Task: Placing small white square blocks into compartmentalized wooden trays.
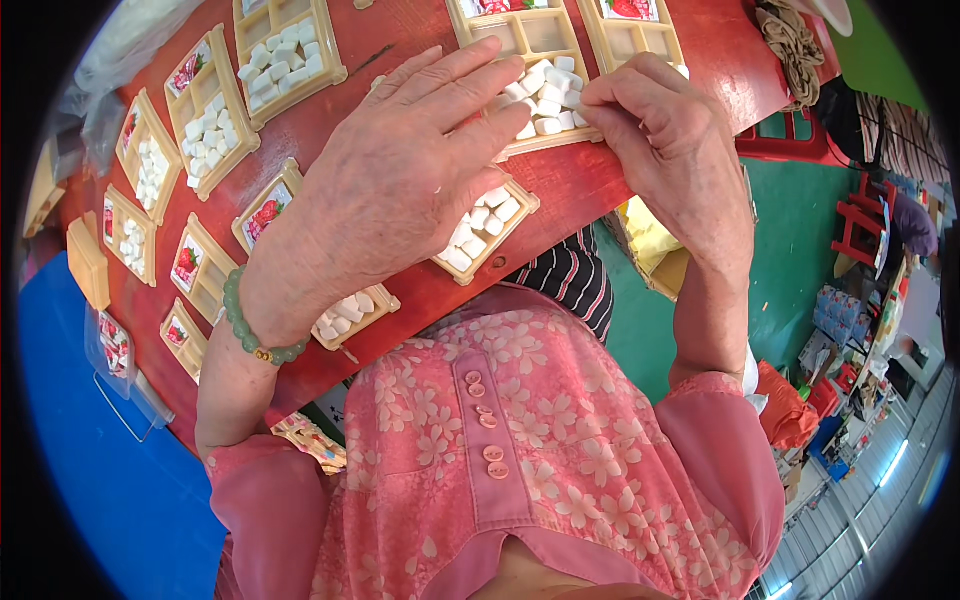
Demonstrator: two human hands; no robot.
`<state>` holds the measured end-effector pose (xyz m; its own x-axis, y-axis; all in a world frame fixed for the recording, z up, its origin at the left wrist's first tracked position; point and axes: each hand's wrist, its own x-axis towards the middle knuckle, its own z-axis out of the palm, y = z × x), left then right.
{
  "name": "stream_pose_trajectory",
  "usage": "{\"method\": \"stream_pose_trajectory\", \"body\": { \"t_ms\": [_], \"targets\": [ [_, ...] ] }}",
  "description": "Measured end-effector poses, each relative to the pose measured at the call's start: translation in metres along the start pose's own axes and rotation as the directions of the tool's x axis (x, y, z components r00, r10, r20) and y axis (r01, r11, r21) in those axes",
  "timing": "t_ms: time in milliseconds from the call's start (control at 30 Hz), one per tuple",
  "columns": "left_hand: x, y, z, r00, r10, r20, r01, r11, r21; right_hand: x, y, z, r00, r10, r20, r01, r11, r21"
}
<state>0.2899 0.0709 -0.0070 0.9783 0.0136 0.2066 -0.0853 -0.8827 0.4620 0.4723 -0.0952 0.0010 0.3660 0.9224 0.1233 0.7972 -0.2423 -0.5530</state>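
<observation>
My left hand (375,185), with a green bead bracelet (232,312) on its wrist, is open. Its fingers spread across the left side of a cream compartment tray (548,32), whose near section holds small white marshmallows (550,95). At that tray's right edge, the thumb and fingers of my right hand (685,150) are pinched together. What they hold, if anything, is hidden. Under my left palm and forearm, two more trays of marshmallows (480,228) (345,315) are partly covered. Another cream tray (632,38) stands beyond my right fingers.
Several similar trays (208,125) cover the left of the red table (400,40), some with marshmallows and red-printed packets. A clear plastic bag (130,45) lies far left. Below the table's right edge are a box with yellow lining (650,235) and a red stool (800,145).
</observation>
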Motion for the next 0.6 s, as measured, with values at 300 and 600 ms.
{"method": "stream_pose_trajectory", "body": {
  "t_ms": [300, 600],
  "targets": [
    [0.002, 0.0, 0.008, 0.995, -0.064, 0.076, 0.053, 0.99, 0.133, 0.0, 0.003, 0.015, 0.978, -0.154, -0.139, 0.139, 0.984, -0.107],
    [0.001, -0.001, 0.008, 0.996, -0.055, 0.07, 0.046, 0.991, 0.123, 0.01, 0.002, 0.019, 0.963, -0.207, -0.175, 0.165, 0.96, -0.228]
  ]
}}
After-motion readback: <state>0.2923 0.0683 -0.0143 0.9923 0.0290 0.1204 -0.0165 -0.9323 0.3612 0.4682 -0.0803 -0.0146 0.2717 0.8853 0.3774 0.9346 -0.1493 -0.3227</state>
